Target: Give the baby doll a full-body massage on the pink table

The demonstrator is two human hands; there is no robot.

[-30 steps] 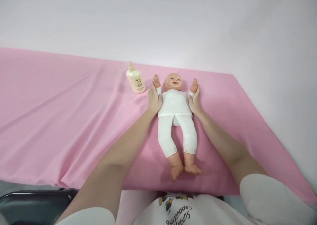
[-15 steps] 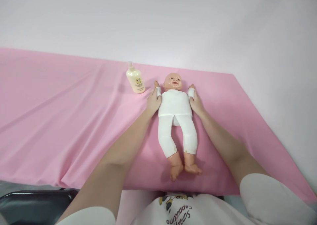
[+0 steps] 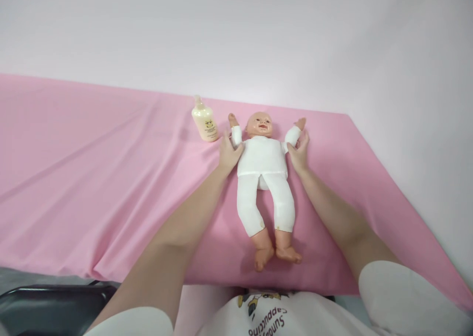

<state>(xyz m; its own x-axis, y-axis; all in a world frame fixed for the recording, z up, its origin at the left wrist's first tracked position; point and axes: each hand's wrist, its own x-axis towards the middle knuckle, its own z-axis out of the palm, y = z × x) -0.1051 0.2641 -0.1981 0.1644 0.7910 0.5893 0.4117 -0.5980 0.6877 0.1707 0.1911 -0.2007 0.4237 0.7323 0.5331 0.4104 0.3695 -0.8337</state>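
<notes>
While both my hands rest against it, the baby doll (image 3: 263,163) lies face up on the pink cloth (image 3: 92,178).

At the bottom left a dark tray (image 3: 55,301) is cut off by the frame edge, so I cannot tell what it carries. Further in, a cream bottle (image 3: 205,124) stands just beside the doll's raised arm, its label too small to read. My left hand (image 3: 229,153) lies open against the doll's shoulder and flank; my right hand (image 3: 299,153) lies open under the other sleeve, fingers spread, palm partly hidden. Neither hand clamps anything.
</notes>
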